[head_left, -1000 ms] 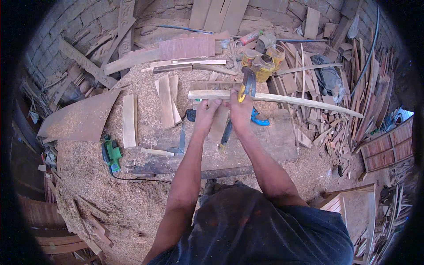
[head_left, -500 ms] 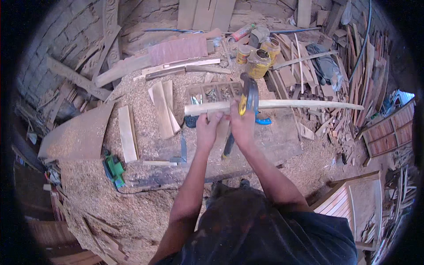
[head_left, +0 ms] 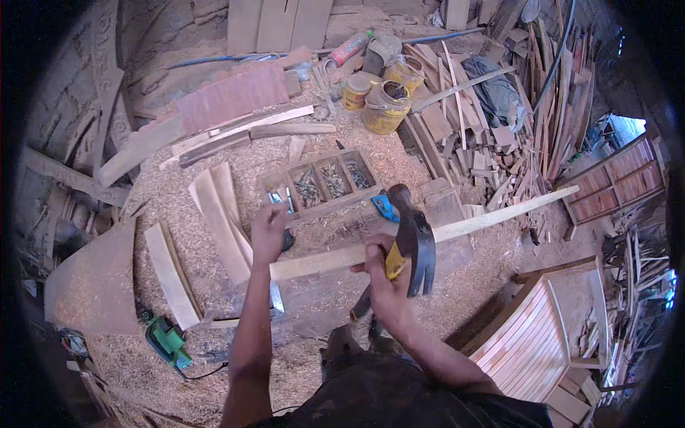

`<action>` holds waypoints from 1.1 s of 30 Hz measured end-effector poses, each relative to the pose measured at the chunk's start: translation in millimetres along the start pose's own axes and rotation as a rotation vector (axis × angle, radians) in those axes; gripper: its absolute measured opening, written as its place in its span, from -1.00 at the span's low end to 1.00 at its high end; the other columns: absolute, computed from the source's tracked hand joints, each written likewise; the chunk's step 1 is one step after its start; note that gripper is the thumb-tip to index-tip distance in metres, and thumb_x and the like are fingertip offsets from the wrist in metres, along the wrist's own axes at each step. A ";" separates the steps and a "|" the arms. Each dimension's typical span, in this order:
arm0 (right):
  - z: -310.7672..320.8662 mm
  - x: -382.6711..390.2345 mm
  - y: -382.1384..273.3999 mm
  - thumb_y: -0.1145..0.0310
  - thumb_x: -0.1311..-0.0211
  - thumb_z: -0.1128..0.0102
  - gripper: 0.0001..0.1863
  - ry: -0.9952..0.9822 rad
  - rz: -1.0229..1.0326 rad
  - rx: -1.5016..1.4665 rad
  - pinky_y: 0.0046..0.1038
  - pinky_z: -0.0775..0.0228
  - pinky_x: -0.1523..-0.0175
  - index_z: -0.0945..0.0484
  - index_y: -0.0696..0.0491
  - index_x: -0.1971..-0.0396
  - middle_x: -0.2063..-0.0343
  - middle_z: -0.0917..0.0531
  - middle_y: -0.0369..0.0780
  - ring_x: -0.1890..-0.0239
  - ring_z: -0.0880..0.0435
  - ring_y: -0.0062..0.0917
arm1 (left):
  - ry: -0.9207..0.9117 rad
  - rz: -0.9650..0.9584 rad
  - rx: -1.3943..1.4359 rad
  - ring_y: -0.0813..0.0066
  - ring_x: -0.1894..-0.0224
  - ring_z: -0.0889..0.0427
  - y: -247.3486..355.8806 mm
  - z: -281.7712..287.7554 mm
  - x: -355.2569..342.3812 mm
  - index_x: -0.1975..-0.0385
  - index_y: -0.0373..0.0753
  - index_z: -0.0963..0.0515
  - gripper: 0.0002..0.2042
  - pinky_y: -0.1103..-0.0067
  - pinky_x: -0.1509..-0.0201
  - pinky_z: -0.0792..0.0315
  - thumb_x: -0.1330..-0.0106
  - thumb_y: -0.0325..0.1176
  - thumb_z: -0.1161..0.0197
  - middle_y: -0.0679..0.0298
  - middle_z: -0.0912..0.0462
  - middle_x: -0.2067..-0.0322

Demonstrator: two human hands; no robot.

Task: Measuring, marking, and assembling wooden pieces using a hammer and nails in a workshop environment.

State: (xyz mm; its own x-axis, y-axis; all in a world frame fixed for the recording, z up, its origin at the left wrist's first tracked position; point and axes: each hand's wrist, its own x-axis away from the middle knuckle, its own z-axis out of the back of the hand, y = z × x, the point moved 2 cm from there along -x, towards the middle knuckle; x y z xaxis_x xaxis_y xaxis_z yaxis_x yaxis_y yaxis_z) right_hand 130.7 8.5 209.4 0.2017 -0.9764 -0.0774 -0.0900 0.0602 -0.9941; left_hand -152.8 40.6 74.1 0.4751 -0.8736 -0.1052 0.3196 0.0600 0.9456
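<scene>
My right hand [head_left: 389, 292] is closed on a hammer [head_left: 416, 242] with a yellow-and-black handle and on a long pale wooden strip [head_left: 510, 211] that lies crosswise under the hammer's head. My left hand [head_left: 267, 232] is off the strip, raised at the near left corner of a wooden box [head_left: 319, 213] divided into compartments of small metal hardware; its bent fingers are blurred, and what they hold, if anything, cannot be made out. A blue tool [head_left: 384, 206] lies right of the box, and a dark object [head_left: 287, 241] is partly hidden beside my left hand.
A shavings-covered bench [head_left: 178, 200] holds loose boards [head_left: 168, 274]. A green power planer [head_left: 166, 344] lies at lower left. Yellow containers [head_left: 385, 110] stand behind the box. Scrap wood [head_left: 492, 143] is piled at right, above a slatted wooden piece [head_left: 521, 342].
My left hand has let go of the strip and moved left and up to the box. My right hand has come lower with the hammer and strip, the strip now slanting. The view has shifted.
</scene>
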 end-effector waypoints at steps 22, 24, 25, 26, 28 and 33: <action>-10.2 4.8 -29.9 0.53 -0.44 -0.40 -0.85 0.102 -0.180 0.280 -0.37 -0.66 0.06 -0.76 0.09 0.05 0.20 -0.83 -0.19 0.18 -0.82 -0.48 | -0.377 -0.587 -1.038 0.12 -0.26 -0.60 -63.0 -279.4 -180.1 0.29 -0.12 -0.87 -0.84 0.12 -0.43 -0.26 -0.25 -0.29 -0.39 0.16 -0.82 0.06; -9.5 4.7 -33.0 0.51 -0.44 -0.42 -0.84 0.070 -0.149 0.390 -0.36 -0.66 0.07 -0.77 0.08 0.04 0.22 -0.83 -0.20 0.20 -0.82 -0.48 | -0.427 -0.585 -0.988 0.08 -0.25 -0.61 -63.0 -274.5 -182.7 0.28 -0.13 -0.85 -0.84 0.06 -0.44 -0.25 -0.27 -0.30 -0.38 0.15 -0.82 0.10; -8.8 4.6 -34.2 0.49 -0.45 -0.42 -0.84 0.051 -0.141 0.391 -0.34 -0.66 0.06 -0.76 0.07 0.03 0.23 -0.83 -0.19 0.20 -0.82 -0.45 | -0.478 -0.564 -0.970 0.06 -0.25 -0.62 -63.0 -271.4 -184.1 0.28 -0.14 -0.84 -0.85 0.04 -0.45 -0.24 -0.29 -0.30 -0.37 0.15 -0.82 0.11; -7.8 5.3 -35.7 0.47 -0.46 -0.42 -0.83 0.043 -0.153 0.381 -0.32 -0.67 0.06 -0.76 0.06 0.02 0.23 -0.83 -0.17 0.20 -0.83 -0.42 | -0.485 -0.547 -0.875 0.04 -0.23 -0.63 -62.1 -266.8 -185.2 0.28 -0.14 -0.82 -0.86 0.01 -0.42 -0.27 -0.30 -0.30 -0.37 0.15 -0.81 0.14; -7.0 5.8 -36.5 0.48 -0.50 -0.35 -0.83 0.017 -0.147 0.404 -0.34 -0.64 0.05 -0.73 0.07 -0.01 0.18 -0.80 -0.16 0.18 -0.79 -0.43 | -0.530 -0.477 -0.696 0.01 -0.19 -0.67 -59.7 -256.8 -188.9 0.28 -0.15 -0.77 -0.89 -0.03 -0.38 -0.33 -0.31 -0.31 -0.37 0.14 -0.81 0.19; -11.6 6.2 -30.8 0.55 -0.59 -0.21 -0.84 -0.009 -0.114 0.452 -0.40 -0.56 0.06 -0.67 0.11 -0.05 0.12 -0.75 -0.18 0.16 -0.70 -0.52 | -0.533 -0.362 -0.371 0.07 0.12 -0.78 -47.1 -234.2 -194.7 0.25 -0.18 -0.63 -0.93 0.08 -0.04 -0.59 -0.38 -0.36 -0.34 0.14 -0.79 0.27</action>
State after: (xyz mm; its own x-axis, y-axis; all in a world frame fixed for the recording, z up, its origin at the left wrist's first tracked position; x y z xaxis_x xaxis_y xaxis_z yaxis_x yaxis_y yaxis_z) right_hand 123.4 -1.8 240.4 0.1941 -0.9803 0.0356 0.3672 0.0390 -0.9293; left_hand -68.4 320.9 -22.0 -0.1445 -0.9798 -0.1380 0.6818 -0.1997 0.7037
